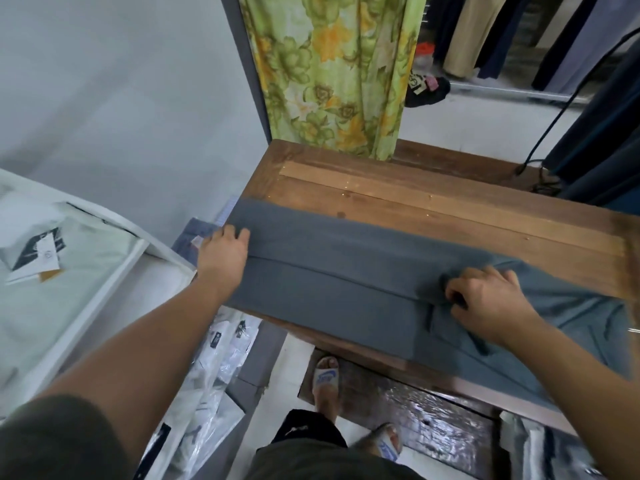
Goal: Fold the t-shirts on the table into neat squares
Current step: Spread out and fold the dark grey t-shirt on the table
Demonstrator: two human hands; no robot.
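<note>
A grey t-shirt (332,271) lies across the near part of the wooden table (433,199), folded lengthwise into a long band with a fold line running along it. My left hand (223,252) holds the band's left end at the table's left edge, thumb on top of the cloth. My right hand (491,299) has its fingers curled into bunched cloth near the band's right part. Beyond that hand the shirt spreads loose and hangs over the table's near right edge.
A green flowered curtain (336,74) hangs behind the table. White packed shirts (52,258) in a white tray lie to the left, plastic bags (207,386) on the floor. Dark clothes (602,133) hang at the right. My sandalled feet (325,375) stand below the table.
</note>
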